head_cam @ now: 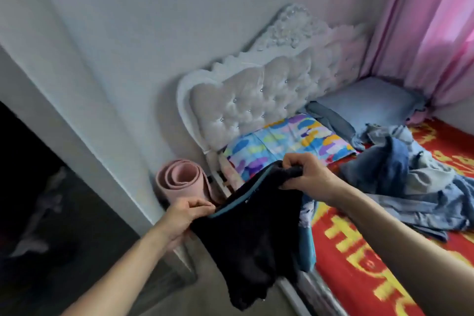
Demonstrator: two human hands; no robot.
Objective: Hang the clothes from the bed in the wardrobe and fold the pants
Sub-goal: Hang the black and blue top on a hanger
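Observation:
A black garment (254, 241) with a teal-trimmed waistband hangs in the air beside the bed's left edge. My left hand (186, 215) pinches the waistband's left end, and my right hand (305, 174) grips its right end, higher up. The fabric droops below both hands toward the floor. A heap of blue and grey clothes (410, 182) lies on the bed (359, 264), to the right of my right arm. The bed has a red cover with yellow characters.
A white tufted headboard (256, 100) stands against the wall. A colourful pillow (289, 143) and a blue pillow (369, 102) lie at the head. A rolled pink mat (179, 179) stands beside the bed. A dark opening (30, 200) is at the left, pink curtains (436, 33) at the right.

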